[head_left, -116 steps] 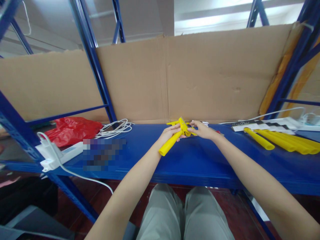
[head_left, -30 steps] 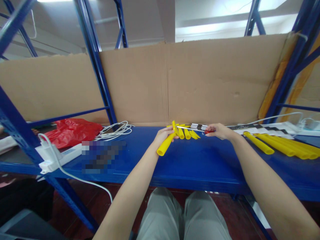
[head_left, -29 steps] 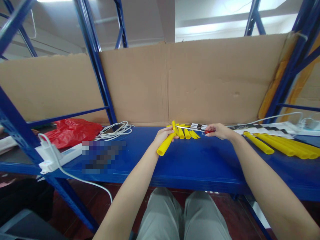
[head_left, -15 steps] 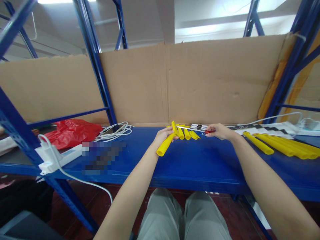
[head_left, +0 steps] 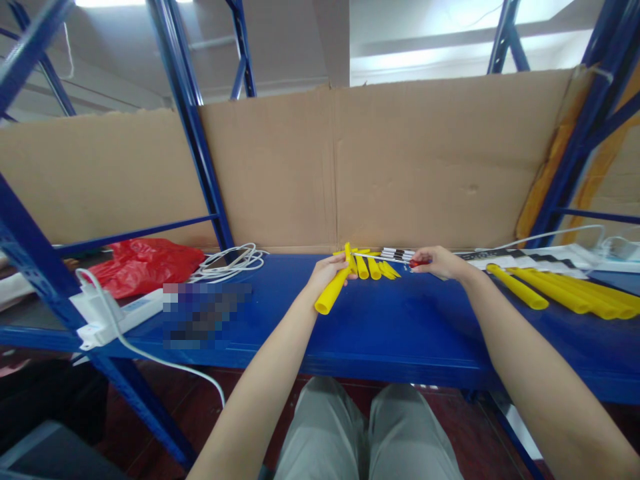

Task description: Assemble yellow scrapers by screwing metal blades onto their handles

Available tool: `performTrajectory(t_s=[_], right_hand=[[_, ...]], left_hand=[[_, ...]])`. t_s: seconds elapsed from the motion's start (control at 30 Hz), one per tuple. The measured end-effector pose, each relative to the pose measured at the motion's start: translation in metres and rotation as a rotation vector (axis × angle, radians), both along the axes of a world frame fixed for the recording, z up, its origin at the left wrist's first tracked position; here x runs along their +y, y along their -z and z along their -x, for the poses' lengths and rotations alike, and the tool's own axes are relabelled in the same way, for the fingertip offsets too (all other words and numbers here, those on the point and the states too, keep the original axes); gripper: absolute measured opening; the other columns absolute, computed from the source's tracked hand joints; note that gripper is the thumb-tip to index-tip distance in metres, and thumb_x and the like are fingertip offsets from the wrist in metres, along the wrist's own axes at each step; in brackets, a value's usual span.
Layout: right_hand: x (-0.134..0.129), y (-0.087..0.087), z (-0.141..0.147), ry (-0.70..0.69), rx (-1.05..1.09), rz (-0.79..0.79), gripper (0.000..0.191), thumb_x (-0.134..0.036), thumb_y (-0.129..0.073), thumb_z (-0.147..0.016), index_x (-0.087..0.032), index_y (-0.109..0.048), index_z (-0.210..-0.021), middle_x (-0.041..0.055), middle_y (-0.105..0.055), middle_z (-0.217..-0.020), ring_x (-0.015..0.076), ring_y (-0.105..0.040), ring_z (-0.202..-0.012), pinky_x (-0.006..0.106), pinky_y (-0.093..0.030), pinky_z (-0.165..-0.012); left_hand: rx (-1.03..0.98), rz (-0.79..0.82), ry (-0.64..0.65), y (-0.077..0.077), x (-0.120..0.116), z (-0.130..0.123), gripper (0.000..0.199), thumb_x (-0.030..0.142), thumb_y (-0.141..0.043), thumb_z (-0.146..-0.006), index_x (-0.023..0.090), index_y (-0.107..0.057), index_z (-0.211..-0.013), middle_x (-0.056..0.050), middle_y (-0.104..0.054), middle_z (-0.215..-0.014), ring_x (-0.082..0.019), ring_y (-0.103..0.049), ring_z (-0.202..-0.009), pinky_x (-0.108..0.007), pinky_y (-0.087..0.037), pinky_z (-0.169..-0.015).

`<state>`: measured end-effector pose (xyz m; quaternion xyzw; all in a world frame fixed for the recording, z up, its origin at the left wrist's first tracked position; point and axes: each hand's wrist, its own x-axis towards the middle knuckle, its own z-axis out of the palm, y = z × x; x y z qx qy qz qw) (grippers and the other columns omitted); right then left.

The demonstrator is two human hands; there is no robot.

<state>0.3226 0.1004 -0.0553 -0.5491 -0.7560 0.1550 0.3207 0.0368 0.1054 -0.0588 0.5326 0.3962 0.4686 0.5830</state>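
Since the earliest view, the right hand [head_left: 436,261] has moved rightward, its grip clasping a screwdriver [head_left: 416,264] pointing left. Over the tabletop [head_left: 390,327], the left hand [head_left: 327,269] grips a yellow tube [head_left: 332,295], slanting far-right to near-left, open end nearest.

Tubes [head_left: 565,293] lie on the shelf [head_left: 400,327] right of the right hand [head_left: 438,261], cardboard [head_left: 400,167] behind.

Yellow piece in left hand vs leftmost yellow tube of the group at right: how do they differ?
The yellow piece is gripped by the left hand; the leftmost tube lies on the blue shelf.
The yellow piece's near end points lower left; the leftmost tube's, lower right.
The yellow piece has a fitting at its far end; the leftmost tube shows none.
Shared: yellow, round, open near end.
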Motion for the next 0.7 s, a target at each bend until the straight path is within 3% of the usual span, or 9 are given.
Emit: performTrajectory(t_s=[0.17, 0.37, 0.53, 0.7], right_hand=[[0.002, -0.003, 0.002, 0.07, -0.1, -0.11, 0.018, -0.033, -0.063, -0.062, -0.02, -0.063, -0.074, 0.0053, -0.071, -0.076, 0.0205, -0.064, -0.071, 0.031, -0.049, -0.069], [-0.004, -0.009, 0.009, -0.026, -0.186, -0.132, 0.026, -0.04, -0.057, -0.069, -0.019, -0.067, -0.082, 0.0069, -0.072, -0.086, 0.0218, -0.064, -0.078, 0.031, -0.048, -0.071], [-0.01, -0.013, 0.019, -0.047, -0.269, -0.079, 0.032, -0.047, -0.053, -0.074, -0.018, -0.065, -0.075, 0.0049, -0.068, -0.07, 0.0195, -0.06, -0.064, 0.029, -0.043, -0.059], [-0.008, -0.008, 0.032, 0.081, -0.305, -0.198, 0.015, -0.033, -0.063, -0.065, -0.021, -0.056, -0.073, 0.0023, -0.067, -0.071, 0.0168, -0.058, -0.062, 0.025, -0.039, -0.055]], left_hand=[[0.122, -0.071, -0.1, 0.001, -0.001, -0.001, 0.048, 0.003, -0.055, -0.079, 0.013, -0.058, -0.125, -0.011, -0.07, -0.101, -0.009, -0.062, -0.047, -0.016, -0.04, -0.038], [0.116, -0.1, -0.191, -0.002, -0.001, 0.002, 0.046, 0.002, -0.055, -0.079, 0.01, -0.058, -0.124, -0.012, -0.068, -0.104, -0.008, -0.061, -0.045, -0.016, -0.039, -0.036], [0.146, -0.075, -0.237, -0.002, 0.001, 0.006, 0.047, 0.002, -0.058, -0.078, 0.01, -0.057, -0.125, -0.012, -0.068, -0.1, -0.008, -0.06, -0.042, -0.017, -0.04, -0.036], [0.197, -0.065, -0.223, 0.0, 0.007, 0.011, 0.046, 0.0, -0.051, -0.08, 0.009, -0.058, -0.124, -0.011, -0.07, -0.091, -0.01, -0.061, -0.044, -0.017, -0.04, -0.037]])
